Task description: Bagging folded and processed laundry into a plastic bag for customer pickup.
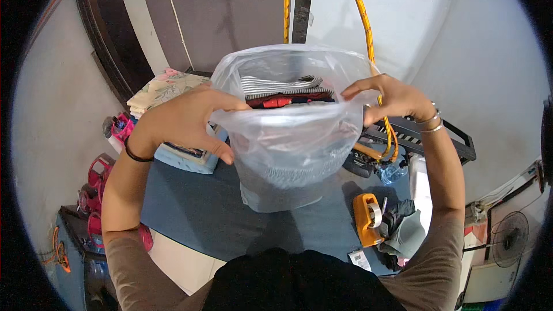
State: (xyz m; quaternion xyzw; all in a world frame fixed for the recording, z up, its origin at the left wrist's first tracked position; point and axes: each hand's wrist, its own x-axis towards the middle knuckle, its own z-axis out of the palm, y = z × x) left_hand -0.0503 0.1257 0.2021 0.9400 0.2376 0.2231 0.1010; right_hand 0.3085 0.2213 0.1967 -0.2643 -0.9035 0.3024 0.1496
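A clear plastic bag stands upright on the dark blue-grey tabletop, its mouth spread wide. Inside it lie folded clothes, with a black-and-white striped cloth on top and red and dark cloth at the near side. My left hand holds the bag's left rim, the fingers partly hidden by the plastic and the thumb outside. At the right rim, my right hand holds the plastic between curled fingers and thumb.
Folded floral cloth is stacked at the back left. An orange tape dispenser, grey garments and a small printed paper lie at the right. A yellow hose hangs behind. A fan stands far right.
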